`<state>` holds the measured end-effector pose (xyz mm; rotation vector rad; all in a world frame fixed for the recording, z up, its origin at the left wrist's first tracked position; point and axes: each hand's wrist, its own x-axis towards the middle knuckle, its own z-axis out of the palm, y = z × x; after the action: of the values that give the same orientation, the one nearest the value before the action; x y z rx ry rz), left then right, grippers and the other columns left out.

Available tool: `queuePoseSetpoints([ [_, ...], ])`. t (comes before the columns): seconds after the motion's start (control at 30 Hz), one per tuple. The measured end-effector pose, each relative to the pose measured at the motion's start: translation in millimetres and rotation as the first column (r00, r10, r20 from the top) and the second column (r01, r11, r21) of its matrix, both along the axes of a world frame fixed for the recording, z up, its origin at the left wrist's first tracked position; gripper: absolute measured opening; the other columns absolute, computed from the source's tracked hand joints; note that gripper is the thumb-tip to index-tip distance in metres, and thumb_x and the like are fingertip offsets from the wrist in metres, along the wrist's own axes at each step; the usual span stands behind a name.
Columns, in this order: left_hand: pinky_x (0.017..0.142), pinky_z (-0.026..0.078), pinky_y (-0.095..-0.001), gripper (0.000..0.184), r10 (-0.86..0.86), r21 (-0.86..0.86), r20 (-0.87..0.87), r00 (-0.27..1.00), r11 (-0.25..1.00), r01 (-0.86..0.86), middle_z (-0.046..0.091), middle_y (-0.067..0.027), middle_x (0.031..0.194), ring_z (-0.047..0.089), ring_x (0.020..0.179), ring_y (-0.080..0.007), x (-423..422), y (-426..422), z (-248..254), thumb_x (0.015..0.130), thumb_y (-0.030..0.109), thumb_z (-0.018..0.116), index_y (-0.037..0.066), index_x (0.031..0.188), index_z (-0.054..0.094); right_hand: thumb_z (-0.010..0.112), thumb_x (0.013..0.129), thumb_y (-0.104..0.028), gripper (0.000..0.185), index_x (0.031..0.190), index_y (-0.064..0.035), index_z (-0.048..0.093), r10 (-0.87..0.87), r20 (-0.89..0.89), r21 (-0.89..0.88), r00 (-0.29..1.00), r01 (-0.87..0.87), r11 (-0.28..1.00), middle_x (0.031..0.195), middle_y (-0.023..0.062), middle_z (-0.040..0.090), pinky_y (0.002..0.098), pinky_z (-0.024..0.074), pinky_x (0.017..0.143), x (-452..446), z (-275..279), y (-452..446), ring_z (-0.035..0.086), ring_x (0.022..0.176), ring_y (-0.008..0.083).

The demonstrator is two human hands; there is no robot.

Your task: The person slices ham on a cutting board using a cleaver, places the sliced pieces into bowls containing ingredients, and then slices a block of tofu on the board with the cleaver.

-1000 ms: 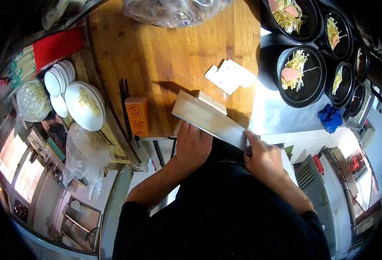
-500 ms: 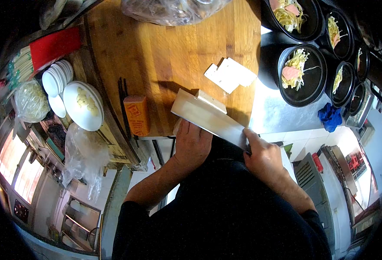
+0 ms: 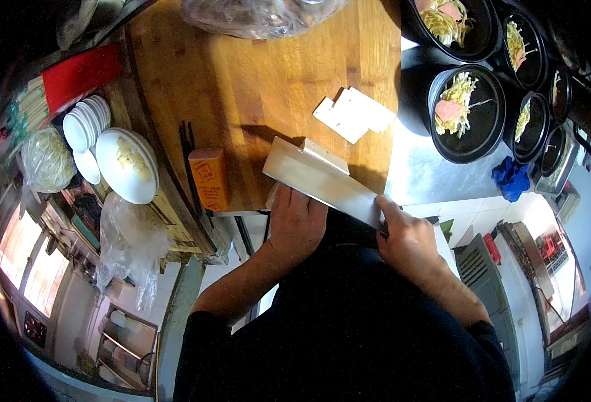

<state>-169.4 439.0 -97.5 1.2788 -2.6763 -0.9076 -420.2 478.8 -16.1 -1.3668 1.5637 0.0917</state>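
Observation:
My right hand [image 3: 408, 236] is wrapped round the handle end of a cleaver [image 3: 319, 179], index finger along the blade. The broad blade lies slantwise across a pale block of tofu [image 3: 325, 155], hiding its middle. My left hand [image 3: 297, 221] is closed on the near end of the block, fingertips bent against it close under the blade. White tofu slices [image 3: 354, 115] lie overlapped on the wooden board [image 3: 268, 80], beyond the cleaver. An orange printed packet [image 3: 209, 179] stands left of my left hand, beside dark chopsticks [image 3: 189, 164].
Black pots [image 3: 469, 151] with noodles and pink slices stand on the metal counter [image 3: 416, 181] at right, near a blue cloth [image 3: 511, 178]. A plastic bag [image 3: 262, 17] sits at the board's far edge. White bowls [image 3: 111, 175] and another plastic bag [image 3: 131, 234] are at left.
The whole view has shifted slightly. Both hands, the cleaver and the block keep nearly the same places relative to each other.

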Motion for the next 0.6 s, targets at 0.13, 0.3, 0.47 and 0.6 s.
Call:
queuePoseSetpoints([
  [0.13,0.111,0.05,-0.0633,0.047,-0.005,-0.002,-0.004,1.0,1.0,0.005,0.062,-0.028,0.136,0.06,0.127,-0.0488,-0.9,-1.2,0.7,0.093,0.013,0.074,-0.005,0.136,0.067,0.082,0.086,-0.005,0.065,0.145,0.0052,0.055,0.001,-0.001,0.006,1.0,-0.001,1.0,0.098,0.0239,0.079,0.0483,0.0682,0.07,-0.3,-2.1,1.6,0.082,0.084,0.0385],
  [0.3,0.11,0.051,-0.0635,0.045,0.003,-0.023,-0.01,1.0,1.0,-0.003,0.064,-0.0272,0.134,0.062,0.125,-0.0485,-2.2,-4.7,1.3,0.093,0.011,0.074,-0.005,0.134,0.068,0.08,0.091,-0.005,0.06,0.146,-0.0004,0.055,-0.003,-0.011,0.056,1.0,0.003,0.998,0.104,0.0254,0.08,0.047,0.0711,0.08,-0.3,1.0,-1.5,0.083,0.093,0.0383],
  [0.47,0.109,0.052,-0.0634,0.045,0.008,-0.022,-0.041,0.999,1.0,-0.009,0.064,-0.0275,0.133,0.063,0.124,-0.0491,-1.6,-3.2,1.9,0.092,0.009,0.074,-0.004,0.135,0.068,0.081,0.091,-0.005,0.061,0.146,-0.0004,0.055,-0.005,-0.015,0.069,1.0,0.006,0.998,0.105,0.0249,0.08,0.048,0.0709,0.082,-0.3,-0.6,-1.0,0.083,0.094,0.0394],
  [0.6,0.109,0.052,-0.0636,0.046,0.02,-0.017,-0.045,0.999,1.0,-0.02,0.064,-0.0277,0.133,0.063,0.124,-0.0499,-2.3,-2.8,1.8,0.091,0.009,0.075,-0.004,0.134,0.069,0.081,0.092,-0.005,0.06,0.145,-0.0002,0.055,0.002,-0.028,0.087,1.0,0.001,0.996,0.105,0.0246,0.08,0.0476,0.0713,0.081,-0.1,-2.2,-1.3,0.083,0.092,0.039],
])
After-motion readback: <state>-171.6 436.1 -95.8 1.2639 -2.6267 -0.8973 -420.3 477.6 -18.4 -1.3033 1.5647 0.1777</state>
